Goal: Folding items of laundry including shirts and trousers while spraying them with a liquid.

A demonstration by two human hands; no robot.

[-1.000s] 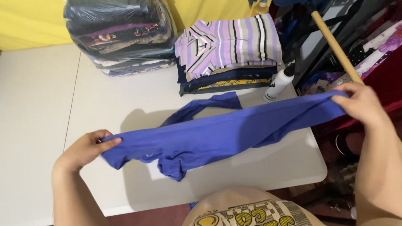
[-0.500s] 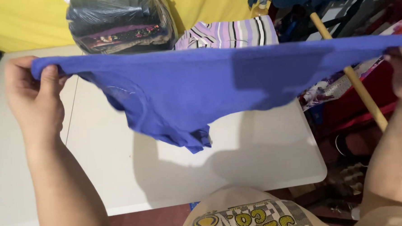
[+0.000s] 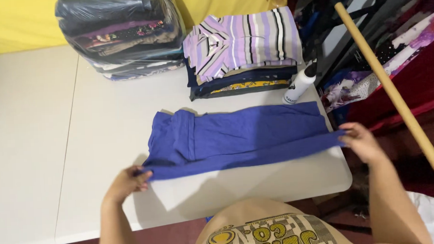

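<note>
A blue garment (image 3: 237, 135) lies spread across the white table (image 3: 42, 144), folded lengthwise with its near edge lifted slightly. My left hand (image 3: 127, 182) pinches the near left corner of the cloth. My right hand (image 3: 361, 140) grips the near right end at the table's right edge. Both hands stretch the near edge taut between them.
A stack of folded clothes topped by a purple striped shirt (image 3: 245, 40) stands behind the garment. A plastic-wrapped bundle of clothes (image 3: 120, 33) sits at the back left. A white bottle (image 3: 298, 86) stands by the stack. A wooden pole (image 3: 396, 94) leans at the right.
The garment was held up stretched in the air; both hands have now lowered it onto the table, folded lengthwise.
</note>
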